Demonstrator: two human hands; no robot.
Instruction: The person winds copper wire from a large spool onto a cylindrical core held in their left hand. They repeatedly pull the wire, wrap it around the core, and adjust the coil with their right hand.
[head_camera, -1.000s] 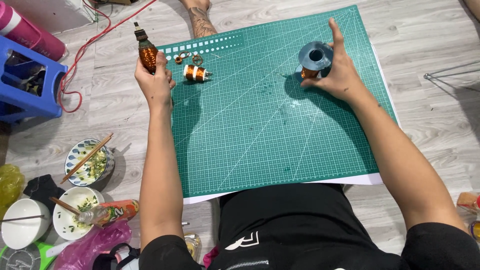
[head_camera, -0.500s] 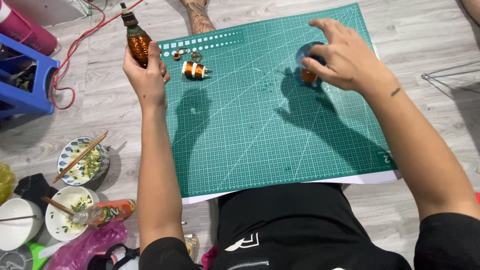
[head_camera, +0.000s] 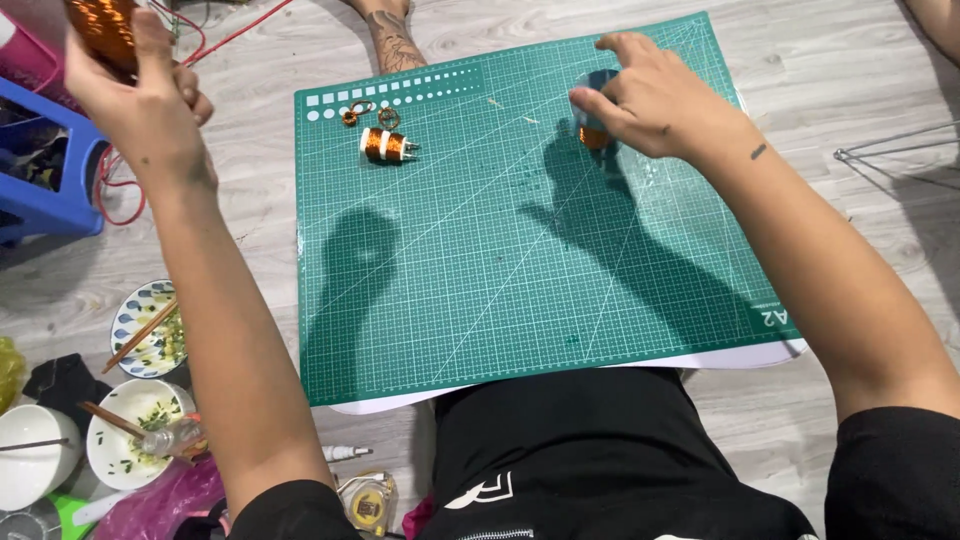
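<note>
**Two hands, two copper-wound spools**

Left hand (head_camera: 140, 105) raised at the upper left corner of the view, off the mat and above the floor, grip closed around a copper-wound object (head_camera: 103, 28) that is cut off by the top edge. Just beyond the wrist, a blue plastic crate (head_camera: 45, 180) and loops of red wire (head_camera: 120, 185).

Right hand (head_camera: 655, 100) resting over the far right part of the green cutting mat (head_camera: 520, 290), fingers curled around a small blue spool (head_camera: 592, 115) with copper showing beneath; grip narrow and closed on it, spool mostly hidden by the fingers.

Lying on the mat near its far left corner, well apart from both hands: a copper coil with white ends (head_camera: 387, 146), and just beyond it two small copper rings (head_camera: 368, 112).

On the wooden floor to the left: a patterned dish with chopsticks (head_camera: 145, 330), a white bowl with chopsticks (head_camera: 125, 445), another white bowl (head_camera: 35, 470).
</note>
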